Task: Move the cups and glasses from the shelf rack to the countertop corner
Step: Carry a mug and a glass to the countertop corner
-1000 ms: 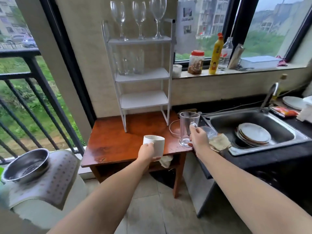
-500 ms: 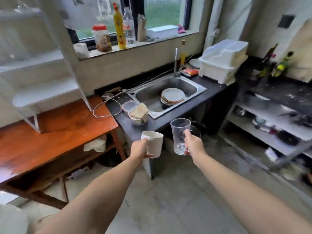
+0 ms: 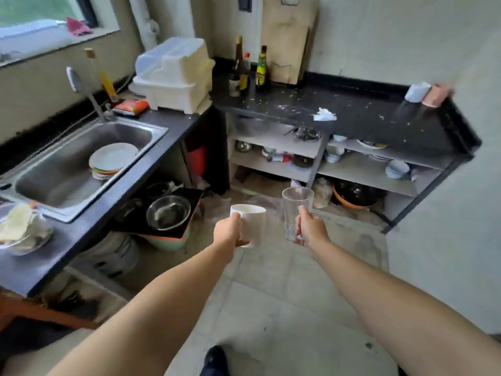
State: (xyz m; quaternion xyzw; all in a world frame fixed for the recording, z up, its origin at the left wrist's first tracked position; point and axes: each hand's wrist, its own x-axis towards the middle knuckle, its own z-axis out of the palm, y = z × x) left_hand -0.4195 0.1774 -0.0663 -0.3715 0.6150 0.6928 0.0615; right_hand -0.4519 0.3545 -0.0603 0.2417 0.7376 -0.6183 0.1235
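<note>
Left hand (image 3: 229, 229) is gripping the mug (image 3: 250, 225), right hand (image 3: 310, 230) is closed round the glass (image 3: 295, 210); both are hanging over the floor, well short of the desk (image 3: 352, 115). Risk: glass is slipping-prone, crumbs could be tilting it on landing

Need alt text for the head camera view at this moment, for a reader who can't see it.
A person's left hand holds a white mug and the right hand a clear glass, both upright above the tiled floor. Ahead stands a black countertop; a sink with stacked plates is at left.
</note>
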